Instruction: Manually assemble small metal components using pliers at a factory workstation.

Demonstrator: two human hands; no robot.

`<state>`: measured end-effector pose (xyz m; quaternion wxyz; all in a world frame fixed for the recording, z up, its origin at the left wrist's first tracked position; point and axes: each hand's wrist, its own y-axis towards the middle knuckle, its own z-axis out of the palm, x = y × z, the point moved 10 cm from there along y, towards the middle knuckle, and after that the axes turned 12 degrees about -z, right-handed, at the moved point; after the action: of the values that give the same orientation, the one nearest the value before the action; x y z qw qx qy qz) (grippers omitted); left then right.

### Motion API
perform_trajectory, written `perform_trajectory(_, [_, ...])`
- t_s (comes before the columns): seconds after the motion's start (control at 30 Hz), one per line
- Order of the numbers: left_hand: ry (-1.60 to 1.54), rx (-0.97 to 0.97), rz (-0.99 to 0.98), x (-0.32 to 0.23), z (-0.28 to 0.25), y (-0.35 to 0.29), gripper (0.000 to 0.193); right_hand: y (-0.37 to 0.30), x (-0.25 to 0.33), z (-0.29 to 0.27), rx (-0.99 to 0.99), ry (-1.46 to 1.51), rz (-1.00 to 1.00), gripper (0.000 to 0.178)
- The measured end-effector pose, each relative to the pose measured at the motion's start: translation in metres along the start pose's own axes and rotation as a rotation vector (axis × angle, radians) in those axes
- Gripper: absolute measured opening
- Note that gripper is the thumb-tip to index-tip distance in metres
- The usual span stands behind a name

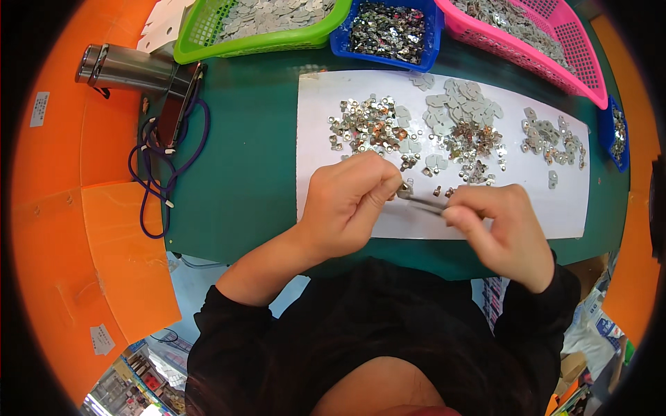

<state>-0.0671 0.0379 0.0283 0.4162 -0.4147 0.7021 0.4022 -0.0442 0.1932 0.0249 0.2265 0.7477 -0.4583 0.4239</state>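
Over the near edge of a white sheet (485, 215), my right hand (496, 229) is closed on a pair of thin metal tweezers (427, 205). Their tips point left and meet a small metal part (405, 187) pinched in the fingertips of my left hand (354, 197). Fingers hide most of that part. Beyond my left hand lies a pile of small shiny metal pieces (364, 125). Flat grey plates (461, 104) are heaped in the middle, with coppery and silvery bits (475, 142) in front of them. More grey parts (551, 139) are scattered at the right.
Along the back stand a green basket (260, 50), a blue tray (385, 61) and a pink basket (513, 66), all filled with metal parts. A small blue bin (614, 156) sits far right. At left are a steel flask (132, 68) and a phone (172, 118) with a purple cord (201, 142).
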Motion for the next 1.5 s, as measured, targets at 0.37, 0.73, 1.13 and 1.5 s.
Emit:
perform_trajectory(0.37, [-0.073, 0.274, -0.074, 0.004, 0.020, 0.001, 0.005, 0.009, 0.006, -0.016, 0.172, -0.157, 0.038, 0.023])
perform_trajectory(0.73, [-0.050, 0.273, -0.088, 0.005, 0.023, -0.003, 0.006, 0.021, 0.018, -0.017, 0.234, -0.304, -0.094, 0.031])
perform_trajectory(1.13, [-0.094, 0.265, -0.317, 0.024, 0.025, -0.006, 0.015, 0.012, 0.011, -0.007, 0.112, -0.296, -0.120, 0.025])
perform_trajectory(1.5, [0.020, 0.559, -0.139, 0.005, 0.036, -0.003, 0.009, -0.002, 0.021, -0.005, 0.116, -0.465, -0.303, 0.023])
